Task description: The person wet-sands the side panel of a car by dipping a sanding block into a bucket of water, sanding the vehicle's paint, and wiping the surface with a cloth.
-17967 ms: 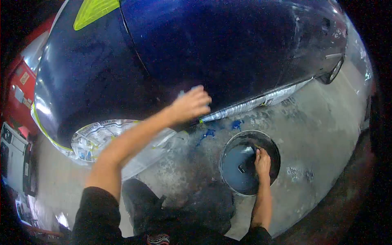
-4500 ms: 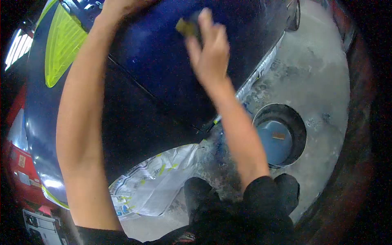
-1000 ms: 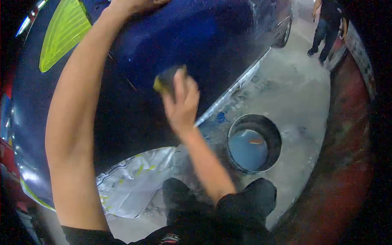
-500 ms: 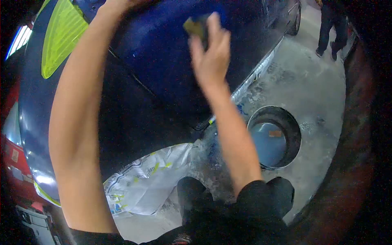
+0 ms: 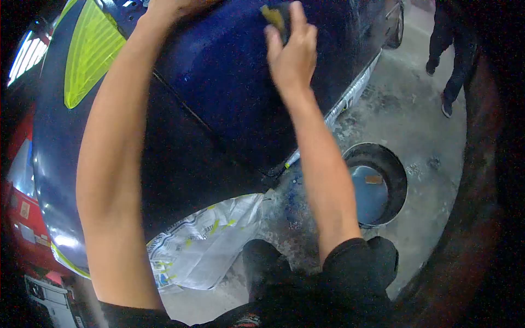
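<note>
My right hand is closed round a dark block with a yellowish face, which looks like a sanding block, against the dark blue car panel. At the top edge of the view, my left hand lies against the upper part of the same car. Its fingers are mostly cut off by the frame, so what they do is hidden. Beside my left forearm, yellow-green tape covers a lamp of the car.
A black bucket of cloudy water with a brown block stands on the wet concrete floor. Printed masking sheet hangs low on the car. Another person's legs are at the upper right. Something red is at left.
My right hand with the block has shifted slightly up and right. The view has moved a little, and the other person's legs have changed stride.
</note>
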Demonstrator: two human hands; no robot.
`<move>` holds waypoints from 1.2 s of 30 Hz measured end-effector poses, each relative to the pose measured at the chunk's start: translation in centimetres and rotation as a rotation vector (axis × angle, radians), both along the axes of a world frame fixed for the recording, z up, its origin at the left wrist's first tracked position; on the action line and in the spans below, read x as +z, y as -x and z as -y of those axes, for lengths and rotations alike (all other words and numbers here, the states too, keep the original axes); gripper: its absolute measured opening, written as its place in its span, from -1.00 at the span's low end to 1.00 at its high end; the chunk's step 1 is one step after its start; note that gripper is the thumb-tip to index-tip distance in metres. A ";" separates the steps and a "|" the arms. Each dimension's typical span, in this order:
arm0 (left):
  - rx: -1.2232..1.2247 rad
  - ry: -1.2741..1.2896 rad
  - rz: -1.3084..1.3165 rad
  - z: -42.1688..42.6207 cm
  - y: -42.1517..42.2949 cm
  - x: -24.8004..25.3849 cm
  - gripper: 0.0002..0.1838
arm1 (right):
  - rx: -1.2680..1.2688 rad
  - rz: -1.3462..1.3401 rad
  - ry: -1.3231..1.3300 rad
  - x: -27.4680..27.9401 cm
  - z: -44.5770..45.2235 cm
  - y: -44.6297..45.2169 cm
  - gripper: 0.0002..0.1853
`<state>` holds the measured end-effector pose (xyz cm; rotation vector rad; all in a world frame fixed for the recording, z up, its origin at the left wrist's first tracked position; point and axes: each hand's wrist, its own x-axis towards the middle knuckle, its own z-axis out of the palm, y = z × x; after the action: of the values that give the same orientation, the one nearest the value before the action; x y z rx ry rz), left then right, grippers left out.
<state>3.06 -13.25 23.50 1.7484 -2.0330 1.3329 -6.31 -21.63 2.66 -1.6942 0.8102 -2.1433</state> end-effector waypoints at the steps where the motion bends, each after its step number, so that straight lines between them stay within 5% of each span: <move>1: 0.010 -0.008 -0.013 0.1 0.1 0.1 -0.60 | 0.058 0.006 -0.156 2.1 -0.7 1.3 -0.29; 7: -0.019 0.039 0.038 0.1 -0.1 -0.1 -0.59 | 0.149 -0.022 0.163 -5.2 -13.8 -2.5 -0.09; 10: 0.000 0.019 0.018 0.1 -0.2 -0.3 -0.58 | 0.029 -0.074 0.206 -3.8 -7.8 -1.6 -0.04; 13: 0.010 -0.002 -0.027 -0.2 0.5 -0.1 -0.59 | 0.001 -0.003 0.013 0.4 0.4 -0.1 -0.27; 15: 0.025 -0.003 -0.046 -0.9 1.7 -0.2 -0.60 | -0.027 0.025 -0.148 1.5 -0.8 -0.3 -0.27; 19: 0.002 0.029 -0.035 0.2 0.4 0.2 -0.62 | 0.084 -0.008 0.069 -4.0 -11.2 -2.4 -0.10; 22: -0.041 0.030 0.028 0.2 -0.1 0.0 -0.63 | 0.072 -0.119 0.122 -4.3 -10.4 -1.4 -0.05; 27: -0.007 0.000 -0.011 -0.3 0.6 0.0 -0.63 | 0.021 -0.018 -0.149 2.6 -2.1 0.8 -0.29; 32: -0.009 0.027 0.000 0.1 0.6 0.3 -0.62 | 0.100 -0.028 0.107 -4.5 -13.2 -2.2 -0.10; 36: -0.033 0.023 0.004 -0.1 0.5 -0.2 -0.61 | 0.035 -0.065 0.062 -2.6 -5.0 -0.7 -0.13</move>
<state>2.58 -13.19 23.31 1.6970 -2.0318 1.3459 -5.57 -16.63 0.11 -1.8040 0.7327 -2.1207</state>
